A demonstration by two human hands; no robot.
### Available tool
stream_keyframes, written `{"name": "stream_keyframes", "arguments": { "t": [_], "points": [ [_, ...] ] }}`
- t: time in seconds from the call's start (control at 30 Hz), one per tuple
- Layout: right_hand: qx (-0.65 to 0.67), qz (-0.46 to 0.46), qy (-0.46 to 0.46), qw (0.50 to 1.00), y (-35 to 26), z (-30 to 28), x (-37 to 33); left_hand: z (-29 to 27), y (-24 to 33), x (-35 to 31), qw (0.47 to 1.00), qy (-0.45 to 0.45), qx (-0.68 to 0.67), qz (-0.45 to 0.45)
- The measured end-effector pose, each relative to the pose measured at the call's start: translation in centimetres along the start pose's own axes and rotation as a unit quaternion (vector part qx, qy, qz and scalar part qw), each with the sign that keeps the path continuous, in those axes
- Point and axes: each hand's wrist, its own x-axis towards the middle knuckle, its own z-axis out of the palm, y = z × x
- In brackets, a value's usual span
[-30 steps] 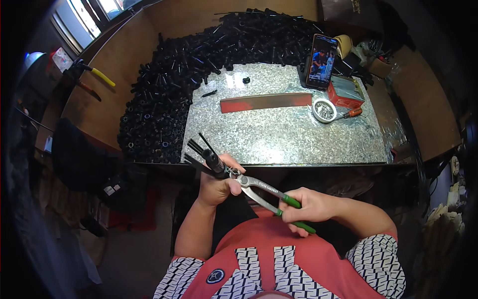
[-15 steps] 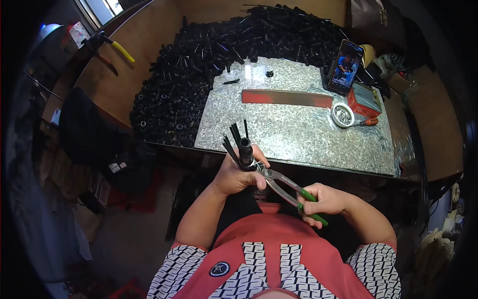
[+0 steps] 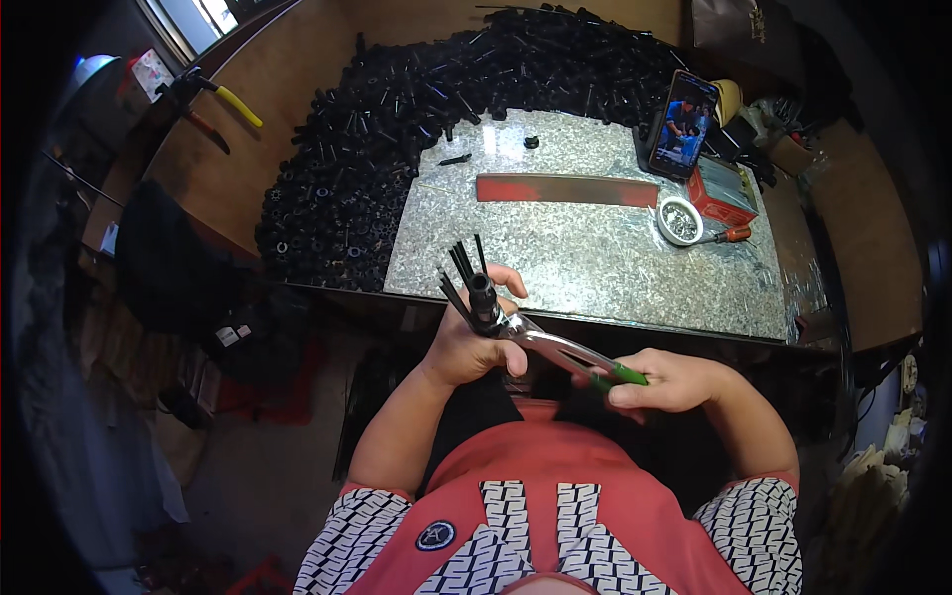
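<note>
My left hand [image 3: 464, 342] is wrapped round a black tubular part [image 3: 483, 294] with several thin black rods [image 3: 459, 273] fanning up beside it. Its thumb and index finger stand apart on the right side. Green-handled end-cutting pincers [image 3: 563, 347] reach across from the right, their jaws at the base of the black part. What exactly the jaws bite is too small to make out. My right hand [image 3: 669, 380] is closed round the pincers' green handles, which lie close together. Both hands are in front of the stone-topped table [image 3: 555, 268], near its front edge.
A big heap of black tubular parts [image 3: 347, 169] covers the table's left and back. On the slab lie a red-brown flat bar [image 3: 565, 189], a white bowl of small metal pieces [image 3: 680, 221] and an orange-handled screwdriver [image 3: 732, 235]. A propped phone [image 3: 682, 124] stands behind a red box [image 3: 721, 191].
The pincers' handles have come together, and my right hand has moved up slightly with them. My left index finger has lifted away from the pincers' head.
</note>
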Motion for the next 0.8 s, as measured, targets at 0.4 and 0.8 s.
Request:
{"name": "stream_keyframes", "arguments": {
  "t": [0.4,0.8],
  "points": [
    [-0.236,0.015,0.236,0.942,-1.4,1.9,1.1,1.8,-0.2,-0.2,0.984,0.083,0.090,0.132],
    [-0.511,-0.073,0.374,0.770,-1.0,1.6,-0.8,0.2,0.4,0.0,0.998,-0.035,-0.014,0.057]
  ]
}}
